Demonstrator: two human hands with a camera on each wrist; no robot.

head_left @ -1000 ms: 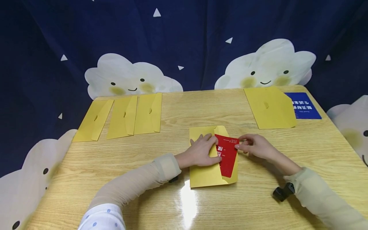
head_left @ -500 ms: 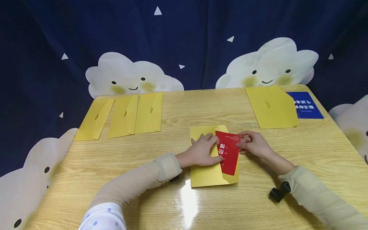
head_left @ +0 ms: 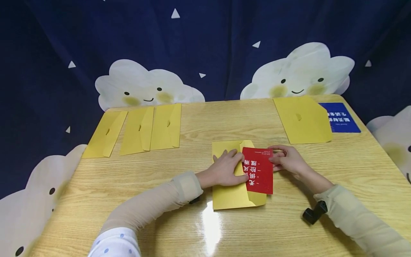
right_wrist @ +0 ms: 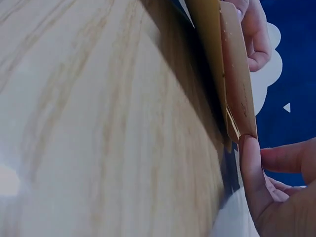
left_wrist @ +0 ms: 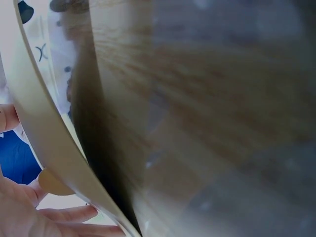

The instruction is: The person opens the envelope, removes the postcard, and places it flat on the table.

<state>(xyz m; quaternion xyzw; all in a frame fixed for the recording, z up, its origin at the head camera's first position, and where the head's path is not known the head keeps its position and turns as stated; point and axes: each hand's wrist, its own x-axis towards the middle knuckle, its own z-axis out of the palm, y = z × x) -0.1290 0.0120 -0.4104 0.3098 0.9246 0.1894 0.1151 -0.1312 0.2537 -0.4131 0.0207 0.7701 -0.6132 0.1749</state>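
In the head view a yellow envelope [head_left: 226, 200] lies flat on the wooden table with its flap side facing right. Spread over its front, my left hand [head_left: 226, 170] holds it down, the thumb by the opening. A red card [head_left: 261, 173] with white printed characters sticks out of that opening, its left part hidden inside the envelope and behind the fingers. At the card's upper right edge, my right hand [head_left: 287, 162] pinches it between thumb and fingers. The right wrist view shows this pinch from the side, with the right hand [right_wrist: 286, 197] at the card's edge.
Several yellow envelopes lie around: three in a row at the back left, including the middle envelope [head_left: 138, 130], and one envelope [head_left: 302, 121] at the back right. The latter partly covers a blue card [head_left: 341, 117]. A dark cloud-patterned curtain [head_left: 221, 46] hangs behind the table [head_left: 179, 228].
The red card has slid rightward and turned straighter, with more of its printing showing outside the envelope. My right hand has shifted slightly right with it. The left hand has stayed in place.
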